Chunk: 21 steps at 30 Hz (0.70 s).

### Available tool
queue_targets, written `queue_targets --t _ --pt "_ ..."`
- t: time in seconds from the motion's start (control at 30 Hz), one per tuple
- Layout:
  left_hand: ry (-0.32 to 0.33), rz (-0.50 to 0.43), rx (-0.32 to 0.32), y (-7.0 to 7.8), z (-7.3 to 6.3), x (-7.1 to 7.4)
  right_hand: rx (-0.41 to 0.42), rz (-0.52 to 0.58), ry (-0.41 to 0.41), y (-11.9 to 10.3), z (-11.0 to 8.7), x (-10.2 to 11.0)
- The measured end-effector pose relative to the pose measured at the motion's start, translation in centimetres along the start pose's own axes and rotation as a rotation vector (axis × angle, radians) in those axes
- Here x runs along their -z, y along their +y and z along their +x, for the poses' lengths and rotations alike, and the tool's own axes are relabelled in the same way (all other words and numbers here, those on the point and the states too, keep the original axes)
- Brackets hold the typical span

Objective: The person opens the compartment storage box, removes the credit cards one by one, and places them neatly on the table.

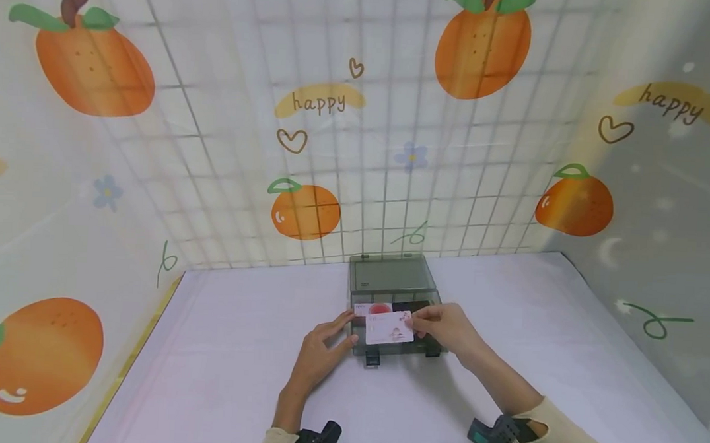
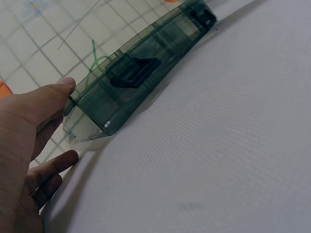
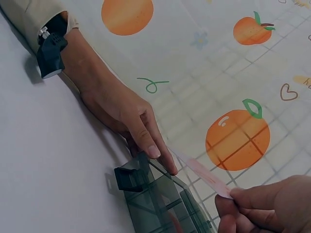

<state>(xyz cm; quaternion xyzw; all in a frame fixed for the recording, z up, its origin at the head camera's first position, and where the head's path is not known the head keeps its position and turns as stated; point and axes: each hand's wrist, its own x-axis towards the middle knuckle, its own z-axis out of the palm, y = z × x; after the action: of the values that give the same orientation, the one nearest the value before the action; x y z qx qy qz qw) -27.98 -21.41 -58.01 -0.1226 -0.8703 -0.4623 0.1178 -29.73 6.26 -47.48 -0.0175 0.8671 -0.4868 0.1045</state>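
Note:
A translucent dark green plastic box (image 1: 390, 348) stands on the table with its lid (image 1: 393, 276) swung back toward the wall. My right hand (image 1: 448, 328) pinches a white card (image 1: 382, 330) with pink print by its right edge, above the box's front part. The right wrist view shows that card (image 3: 206, 177) edge-on between thumb and fingers. Behind it, a card with a red circle (image 1: 379, 308) is in the box; how it rests is partly hidden. My left hand (image 1: 321, 353) rests against the box's left side, thumb at the near corner, fingers fairly straight.
Dark latches (image 1: 372, 359) stick out from the box's front. Dividers split its inside into compartments, and a dark item (image 1: 411, 306) lies in the back right part. White cloth (image 1: 236, 362) covers the table. Behind is a grid wall with a fruit-printed curtain (image 1: 225, 196).

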Motion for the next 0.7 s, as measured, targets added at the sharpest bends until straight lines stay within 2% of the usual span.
queue_targets --t 0.37,0.7 --pt "0.001 -0.001 -0.019 -0.1 0.1 0.0 0.036 0.005 -0.004 0.6 -1.3 -0.4" --pt "0.005 -0.008 -0.025 -0.2 0.1 0.0 0.031 0.071 0.000 1.1 -2.4 -1.2"
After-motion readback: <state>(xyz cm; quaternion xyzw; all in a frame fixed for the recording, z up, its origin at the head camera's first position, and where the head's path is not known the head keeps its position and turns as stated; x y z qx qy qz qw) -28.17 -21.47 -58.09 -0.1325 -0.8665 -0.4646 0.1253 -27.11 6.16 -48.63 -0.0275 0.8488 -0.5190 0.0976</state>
